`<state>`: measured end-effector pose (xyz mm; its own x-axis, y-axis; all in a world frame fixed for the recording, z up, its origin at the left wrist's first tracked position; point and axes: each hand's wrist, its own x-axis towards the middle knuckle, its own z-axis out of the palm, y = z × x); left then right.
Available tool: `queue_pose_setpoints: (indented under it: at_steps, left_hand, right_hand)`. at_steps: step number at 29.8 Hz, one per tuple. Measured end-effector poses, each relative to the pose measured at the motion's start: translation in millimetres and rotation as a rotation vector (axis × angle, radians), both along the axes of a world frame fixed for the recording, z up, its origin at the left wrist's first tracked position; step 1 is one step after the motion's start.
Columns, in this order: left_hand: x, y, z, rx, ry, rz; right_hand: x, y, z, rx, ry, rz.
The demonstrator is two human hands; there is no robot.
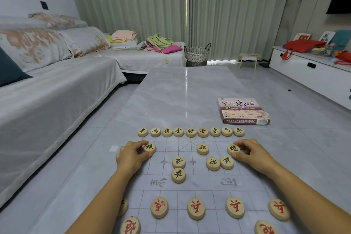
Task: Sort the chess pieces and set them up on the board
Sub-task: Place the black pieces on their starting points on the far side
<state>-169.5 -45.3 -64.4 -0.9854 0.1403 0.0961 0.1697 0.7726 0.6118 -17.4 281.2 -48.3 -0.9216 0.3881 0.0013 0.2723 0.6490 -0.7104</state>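
Chess pieces (190,132) lie on the board (209,184) spread over the table (180,91): at left the left hand (133,155) pinches the left cannon (150,147) between thumb and fingers, five green-lettered soldiers (178,162) sit scattered mid-board, and at right the right hand (250,153) likewise pinches the right cannon (233,148), with the box (243,111) beyond it.

Left hand (131,155) round left green piece (150,147), right hand (250,153) round right green piece (233,148).

The worktop (186,89) is finished in glossy, marble-veined stone. The board (199,184) is seen as a thin, matt, translucent sheet. Pale, smooth wood is used for the pieces (178,175) on the board. Beyond the board, a box (243,111) of printed card is laid.
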Motion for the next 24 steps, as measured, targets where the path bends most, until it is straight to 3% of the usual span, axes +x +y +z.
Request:
queue_pose_setpoints:
  at_steps: [11,16,19,21,24]
  left_hand:
    - [1,2,3,-0.012,-0.042,0.006]
    - [5,-6,12,0.310,-0.186,-0.048]
    - [26,-3,30,0.343,-0.044,-0.024]
    - [53,14,41,0.285,-0.131,-0.138]
    - [87,45,40,-0.134,-0.166,-0.272]
  right_hand:
    - [0,1,0,-0.005,-0.015,-0.027]
    - [4,1,5,-0.186,0.079,-0.070]
    - [1,-9,12,0.063,0.275,-0.238]
    - [-6,-32,20,0.173,0.304,-0.115]
    - [-19,-83,23,0.306,0.189,0.266]
